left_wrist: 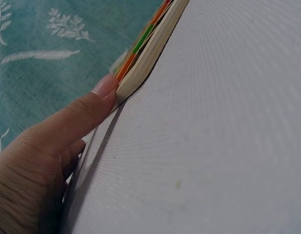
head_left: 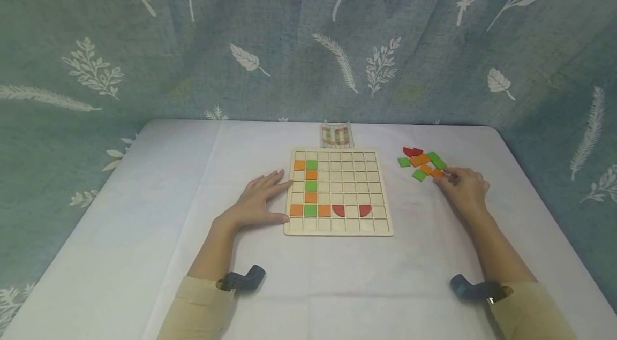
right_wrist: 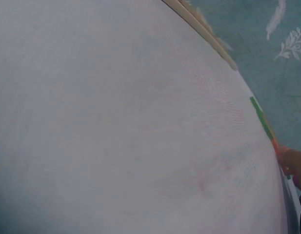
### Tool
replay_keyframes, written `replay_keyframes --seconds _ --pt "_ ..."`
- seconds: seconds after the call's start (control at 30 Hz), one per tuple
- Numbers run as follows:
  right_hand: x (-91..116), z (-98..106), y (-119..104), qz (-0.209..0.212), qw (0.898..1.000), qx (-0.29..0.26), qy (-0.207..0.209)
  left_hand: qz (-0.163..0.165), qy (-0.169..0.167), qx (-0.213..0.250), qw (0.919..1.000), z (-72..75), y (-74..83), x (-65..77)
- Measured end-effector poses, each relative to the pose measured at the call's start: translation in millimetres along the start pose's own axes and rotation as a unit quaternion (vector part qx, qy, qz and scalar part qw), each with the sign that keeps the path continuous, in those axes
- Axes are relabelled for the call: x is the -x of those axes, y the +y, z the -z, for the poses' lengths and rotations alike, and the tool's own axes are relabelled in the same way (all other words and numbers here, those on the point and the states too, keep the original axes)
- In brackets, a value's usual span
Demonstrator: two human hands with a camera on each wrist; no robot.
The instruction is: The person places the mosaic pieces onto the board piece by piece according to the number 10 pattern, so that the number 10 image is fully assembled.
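A pale wooden grid board (head_left: 346,228) lies on the white table. Orange and green square tiles sit in its left columns, and two red quarter-round tiles (head_left: 339,211) lie in a lower row. My left hand (head_left: 254,204) rests at the board's left side, fingers spread, with thumb and a fingertip touching its edge. In the left wrist view the thumb (left_wrist: 87,111) meets the board's corner. At the loose pile right of the board, my right hand (head_left: 466,188) pinches an orange square tile (head_left: 437,173) between thumb and finger. The right wrist view catches only part of that hand (right_wrist: 295,165).
Loose green tiles (head_left: 404,162), orange tiles (head_left: 418,160) and red tiles (head_left: 409,151) lie together, some overlapping. A small patterned card (head_left: 337,135) lies behind the board. A leaf-printed curtain (head_left: 289,35) hangs behind the table (head_left: 308,286). Dark devices (head_left: 243,280) are strapped to both wrists.
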State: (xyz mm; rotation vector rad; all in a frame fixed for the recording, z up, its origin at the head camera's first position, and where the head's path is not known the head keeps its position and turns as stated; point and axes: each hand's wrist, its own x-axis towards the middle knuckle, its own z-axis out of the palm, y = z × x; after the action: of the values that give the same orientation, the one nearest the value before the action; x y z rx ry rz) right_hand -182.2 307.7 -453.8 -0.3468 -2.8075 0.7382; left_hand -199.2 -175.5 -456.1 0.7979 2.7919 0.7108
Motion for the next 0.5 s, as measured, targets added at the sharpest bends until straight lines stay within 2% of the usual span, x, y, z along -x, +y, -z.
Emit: replay_keyframes --seconds 0.2,0.5 --pt "0.1 -2.4 0.5 -0.019 1.0 0.004 -0.019 0.002 -0.003 -0.001 1.0 2.0 1.3 0.1" --pt "11.6 -1.6 -0.7 0.017 1.0 -0.007 -0.02 0.001 -0.003 0.004 1.0 0.6 1.2 0.9"
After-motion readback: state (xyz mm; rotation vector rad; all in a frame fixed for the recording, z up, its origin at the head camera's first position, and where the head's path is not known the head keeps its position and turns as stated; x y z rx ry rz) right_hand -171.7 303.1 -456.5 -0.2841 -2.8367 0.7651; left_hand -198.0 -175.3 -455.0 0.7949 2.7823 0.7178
